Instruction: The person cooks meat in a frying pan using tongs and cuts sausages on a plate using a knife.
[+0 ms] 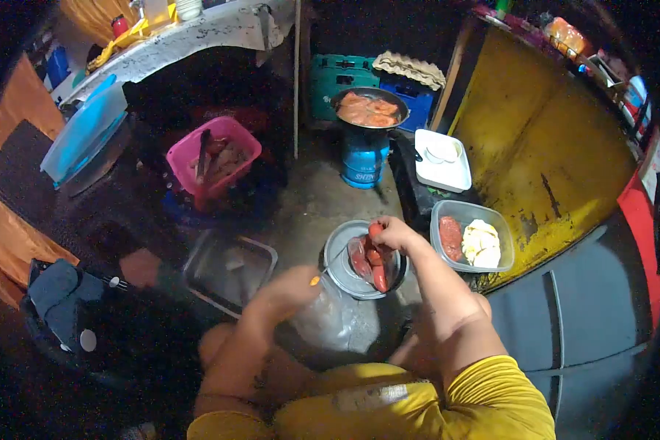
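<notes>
My right hand (394, 236) is closed around a red sausage (375, 229) above a round pale container (332, 268). More red sausages (378, 277) lie in that container, some beside clear plastic wrap. Left of its rim, my left hand (292, 290) is closed on what appears to be a knife, whose orange handle (314, 281) peeks out; a thin dark edge points toward the sausages. Below the container, a crumpled clear plastic bag (334, 319) lies near my lap.
A frying pan (372, 125) with orange-red pieces sits over a blue gas cylinder (364, 163). Right stand a clear tub (473, 268) with reddish and pale food and a white box (443, 176). Left are a pink basin (182, 158) and a clear tray (270, 258).
</notes>
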A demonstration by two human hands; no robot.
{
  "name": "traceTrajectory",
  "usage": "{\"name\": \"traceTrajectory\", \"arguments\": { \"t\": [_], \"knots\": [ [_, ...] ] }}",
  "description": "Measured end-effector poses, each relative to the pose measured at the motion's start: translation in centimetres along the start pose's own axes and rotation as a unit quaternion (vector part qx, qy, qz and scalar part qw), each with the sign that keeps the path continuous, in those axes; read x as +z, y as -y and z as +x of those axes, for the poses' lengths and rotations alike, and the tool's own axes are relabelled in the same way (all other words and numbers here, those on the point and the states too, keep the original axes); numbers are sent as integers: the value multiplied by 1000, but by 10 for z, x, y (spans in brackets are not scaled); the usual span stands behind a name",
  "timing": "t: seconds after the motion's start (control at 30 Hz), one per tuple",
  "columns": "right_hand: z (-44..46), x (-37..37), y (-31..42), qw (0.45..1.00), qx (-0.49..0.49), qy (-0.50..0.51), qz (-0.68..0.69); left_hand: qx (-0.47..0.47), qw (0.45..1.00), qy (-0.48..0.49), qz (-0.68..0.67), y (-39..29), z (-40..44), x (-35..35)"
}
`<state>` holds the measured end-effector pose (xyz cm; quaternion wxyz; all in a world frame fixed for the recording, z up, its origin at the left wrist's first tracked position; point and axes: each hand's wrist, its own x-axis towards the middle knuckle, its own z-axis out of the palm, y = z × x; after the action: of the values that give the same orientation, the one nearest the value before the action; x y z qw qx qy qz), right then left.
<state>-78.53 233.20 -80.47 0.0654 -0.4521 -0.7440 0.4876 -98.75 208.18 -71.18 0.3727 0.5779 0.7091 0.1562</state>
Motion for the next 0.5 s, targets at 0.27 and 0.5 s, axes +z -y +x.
{"name": "traceTrajectory", "arguments": {
  "t": [0.27,0.5],
  "knots": [
    [-29,-16,28,996,-88,-19,18,19,991,70,-116,-4,-4,20],
    [-69,2,65,974,-128,-59,-180,-8,939,97,-329,5,21,49]
  ]
}}
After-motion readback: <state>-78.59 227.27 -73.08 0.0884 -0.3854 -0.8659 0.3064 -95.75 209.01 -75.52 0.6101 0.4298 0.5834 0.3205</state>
